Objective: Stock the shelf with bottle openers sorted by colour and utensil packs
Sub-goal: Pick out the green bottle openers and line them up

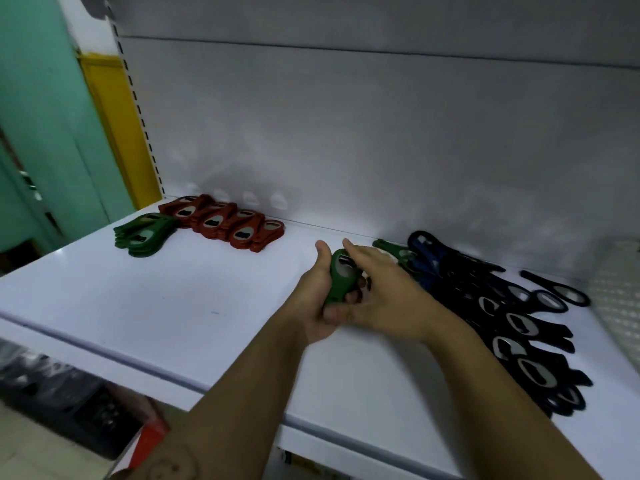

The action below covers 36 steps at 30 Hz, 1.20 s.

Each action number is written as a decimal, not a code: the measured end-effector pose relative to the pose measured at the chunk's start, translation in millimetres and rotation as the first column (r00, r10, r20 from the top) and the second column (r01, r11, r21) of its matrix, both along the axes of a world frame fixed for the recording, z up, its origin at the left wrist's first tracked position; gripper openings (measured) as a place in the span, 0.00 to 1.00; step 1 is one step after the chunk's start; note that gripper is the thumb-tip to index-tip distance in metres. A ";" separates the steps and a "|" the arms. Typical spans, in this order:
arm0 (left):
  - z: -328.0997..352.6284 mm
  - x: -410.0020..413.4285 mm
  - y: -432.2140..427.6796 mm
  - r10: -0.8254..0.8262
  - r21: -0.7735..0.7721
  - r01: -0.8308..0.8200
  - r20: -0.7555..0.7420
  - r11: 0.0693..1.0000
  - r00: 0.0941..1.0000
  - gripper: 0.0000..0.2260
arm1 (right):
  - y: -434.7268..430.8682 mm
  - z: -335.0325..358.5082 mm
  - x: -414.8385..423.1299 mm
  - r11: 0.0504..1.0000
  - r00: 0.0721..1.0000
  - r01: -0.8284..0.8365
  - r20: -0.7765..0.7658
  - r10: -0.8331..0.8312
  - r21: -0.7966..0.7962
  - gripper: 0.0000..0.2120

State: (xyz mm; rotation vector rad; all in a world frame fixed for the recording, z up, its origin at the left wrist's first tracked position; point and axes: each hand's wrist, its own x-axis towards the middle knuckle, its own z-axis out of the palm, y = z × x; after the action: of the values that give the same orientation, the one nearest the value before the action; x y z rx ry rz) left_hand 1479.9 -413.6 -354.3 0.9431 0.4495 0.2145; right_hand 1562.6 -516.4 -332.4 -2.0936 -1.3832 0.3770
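My left hand (317,299) grips a small stack of green bottle openers (341,277) above the middle of the white shelf (194,306). My right hand (384,289) lies against the stack from the right, fingers extended over it. Another green opener (393,250) lies just behind my right hand. At the back left sit a sorted pile of green openers (145,233) and a row of red openers (225,221). A heap of black and dark blue openers (512,323) spreads over the shelf's right side.
The grey back panel (346,133) rises behind the shelf. A white textured pack (620,299) shows at the far right edge. Left of the shelf stand a yellow post (117,126) and a teal wall (41,116). Dark goods and a red box (150,441) sit below.
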 end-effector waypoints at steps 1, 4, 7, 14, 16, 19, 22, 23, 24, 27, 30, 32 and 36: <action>0.7 -0.3 -1.0 0.018 0.041 -0.016 -0.046 0.999 0.999 0.34 | -1.3 1.3 -2.4 0.997 0.999 -0.032 0.010 0.033 -0.072 0.56; 3.0 -0.1 -3.8 0.062 0.105 -0.054 -0.076 0.993 0.995 0.34 | 0.2 0.4 -5.7 0.998 0.997 -0.005 0.077 0.011 -0.067 0.60; 4.5 0.5 -6.3 0.092 0.140 -0.080 -0.082 0.987 0.992 0.33 | -1.0 1.2 -5.4 0.998 0.997 -0.006 0.076 0.011 -0.063 0.60; 3.7 0.8 -7.7 0.155 0.119 -0.147 -0.059 0.982 0.986 0.32 | -2.2 6.2 -14.4 1.000 0.997 0.021 0.078 -0.022 0.004 0.55; 2.5 0.3 -7.5 0.148 0.092 -0.145 -0.034 0.985 0.988 0.32 | -2.3 7.2 -15.9 0.999 0.997 0.026 0.071 -0.028 0.021 0.54; 1.6 -1.0 -8.5 0.123 0.082 -0.123 0.007 0.989 0.992 0.32 | -2.6 7.9 -16.1 0.999 0.997 0.020 0.068 -0.022 0.029 0.53; 0.1 -2.3 -7.7 0.131 0.097 -0.130 0.000 0.987 0.991 0.32 | -2.6 9.0 -17.9 1.000 0.997 0.002 0.074 -0.002 0.005 0.54; -0.1 -3.1 -7.1 0.130 0.082 -0.130 0.002 0.988 0.992 0.33 | -3.1 10.1 -18.1 1.000 0.998 -0.007 0.059 0.007 -0.012 0.55; -1.5 -3.2 -5.6 0.124 0.055 -0.124 0.008 0.991 0.992 0.33 | -3.5 10.9 -17.0 1.000 1.000 -0.013 0.017 0.014 -0.016 0.55; -2.0 -4.9 -3.7 0.071 -0.018 -0.070 0.077 0.997 0.994 0.35 | -4.4 13.1 -10.4 0.987 0.979 0.064 -0.202 -0.033 0.147 0.40; 0.2 -5.3 -5.7 -0.028 0.023 0.026 0.108 0.999 0.994 0.34 | -6.3 14.9 -3.1 0.940 0.925 0.195 -0.371 -0.081 0.281 0.17; 3.1 -5.0 -6.0 -0.101 0.039 0.098 0.078 0.994 0.992 0.35 | -7.9 12.7 2.1 0.936 0.908 0.191 -0.415 -0.054 0.296 0.13; 12.6 -10.6 2.9 -0.205 0.134 0.211 -0.059 0.968 0.977 0.36 | -6.1 8.2 5.8 0.922 0.870 0.184 -0.494 0.009 0.341 0.11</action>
State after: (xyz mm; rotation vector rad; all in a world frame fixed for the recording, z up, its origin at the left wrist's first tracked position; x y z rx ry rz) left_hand 1469.3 -410.6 -341.7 1.1267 0.3767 0.0338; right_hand 1568.5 -522.5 -324.2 -1.5901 -0.9605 0.5124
